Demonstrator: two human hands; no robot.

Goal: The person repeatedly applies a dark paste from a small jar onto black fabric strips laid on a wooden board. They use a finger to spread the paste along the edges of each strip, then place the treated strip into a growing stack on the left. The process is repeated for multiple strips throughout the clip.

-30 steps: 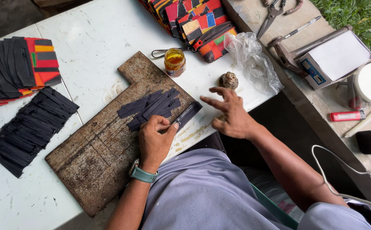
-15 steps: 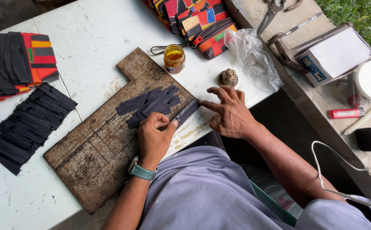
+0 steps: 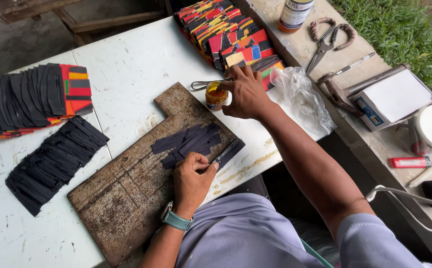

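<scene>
White, scuffed tabletop (image 3: 126, 69) carries a worn wooden board (image 3: 126, 198). Left hand (image 3: 192, 179) pinches a dark strip (image 3: 228, 151) at the board's 3 o'clock edge. Right hand (image 3: 247, 92), fingers curled, touches a small amber jar (image 3: 216, 96) at 12 o'clock. Grass (image 3: 404, 34) borders the concrete ledge (image 3: 300, 47).

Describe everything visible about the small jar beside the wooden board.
The small jar is clear glass holding amber-orange liquid, open on top, upright on the white table just past the worn wooden board. A thin metal handle sticks out to its left. The right hand reaches over it, fingertips at its rim. Whether it touches the board cannot be told.
</scene>
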